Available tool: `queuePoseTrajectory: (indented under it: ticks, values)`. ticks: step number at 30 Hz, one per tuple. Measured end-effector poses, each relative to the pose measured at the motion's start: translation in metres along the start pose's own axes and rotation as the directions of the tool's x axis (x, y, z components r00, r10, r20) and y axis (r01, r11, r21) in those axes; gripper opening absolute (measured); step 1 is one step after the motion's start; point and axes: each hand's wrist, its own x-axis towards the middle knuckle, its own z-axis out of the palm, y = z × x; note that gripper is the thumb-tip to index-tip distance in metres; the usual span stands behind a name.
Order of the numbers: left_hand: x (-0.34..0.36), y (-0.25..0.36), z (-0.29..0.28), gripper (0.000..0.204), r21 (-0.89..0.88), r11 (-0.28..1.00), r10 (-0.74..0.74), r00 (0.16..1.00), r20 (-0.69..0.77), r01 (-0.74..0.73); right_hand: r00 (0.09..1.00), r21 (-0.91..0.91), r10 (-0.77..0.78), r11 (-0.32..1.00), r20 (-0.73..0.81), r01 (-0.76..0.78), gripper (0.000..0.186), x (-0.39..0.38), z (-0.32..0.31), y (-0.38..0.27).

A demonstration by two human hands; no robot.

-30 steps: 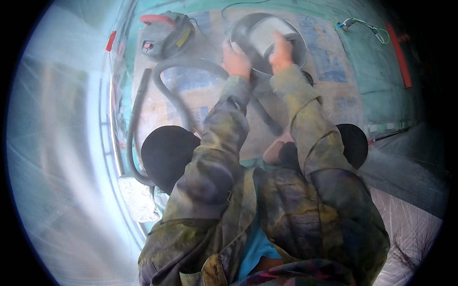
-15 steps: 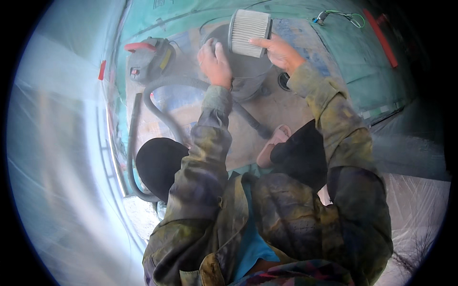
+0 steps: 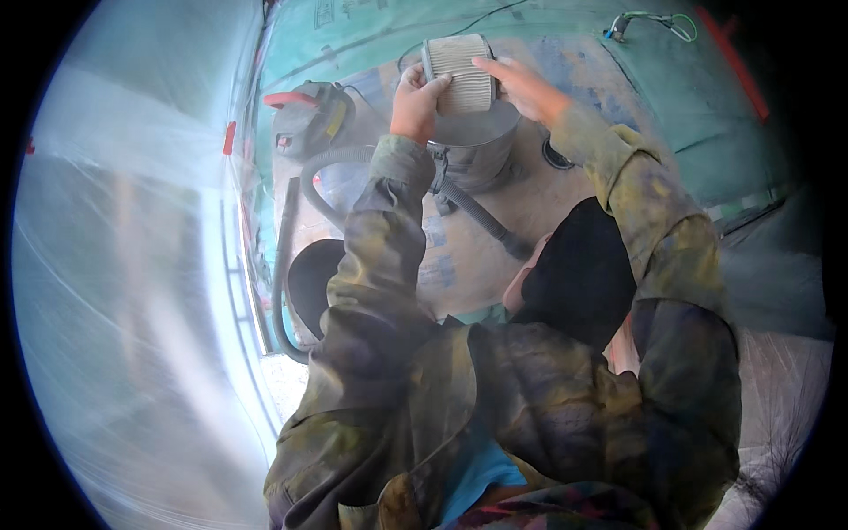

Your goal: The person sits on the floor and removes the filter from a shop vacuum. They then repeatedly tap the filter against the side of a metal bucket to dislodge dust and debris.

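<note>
A pleated, cream-coloured cartridge filter (image 3: pixel 461 60) with dark end rims is held up between my two hands. My left hand (image 3: pixel 415 104) grips its left end, thumb lying on the pleats. At the other end, my right hand (image 3: pixel 523 87) is closed round it with a finger or thumb along the pleats. Just below the filter stands the open grey drum of a vacuum cleaner (image 3: pixel 477 150), dusty inside; the filter and my hands hide part of its rim.
The vacuum's motor head (image 3: pixel 311 119), with a red handle, sits on the floor at the left. A grey ribbed hose (image 3: pixel 481 221) runs from the drum, and another length curves at left. A round black part (image 3: pixel 556 152) lies right of the drum. Plastic sheeting (image 3: pixel 132 265) hangs at left.
My left hand, open beside the filter before, has taken hold of its left end. The filter has come down slightly in view, and the dust haze over the drum has thinned.
</note>
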Motion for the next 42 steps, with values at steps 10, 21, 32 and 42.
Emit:
queuePoseTrajectory:
  ticks: [10,21,32,42]
  values:
    - [0.01,-0.064,-0.026,0.043,-0.12,0.974,-0.203,0.977,-0.069,0.194,0.967,-0.274,0.148,0.94,-0.208,-0.203,0.053,0.055,-0.015,0.067]
    - [0.023,-0.09,-0.015,0.037,0.038,0.953,-0.263,0.885,-0.385,0.3,0.938,0.106,0.324,0.944,-0.124,-0.312,0.046,0.063,-0.02,0.085]
    - [0.038,-0.109,-0.033,0.03,-0.087,0.908,-0.407,0.816,-0.411,0.41,0.89,0.003,0.432,0.9,-0.147,-0.436,0.038,0.07,-0.017,0.097]
    - [0.041,-0.111,-0.03,0.022,-0.185,0.816,-0.578,0.767,-0.28,0.547,0.846,-0.104,0.409,0.878,-0.343,-0.467,0.044,0.069,-0.008,0.1]
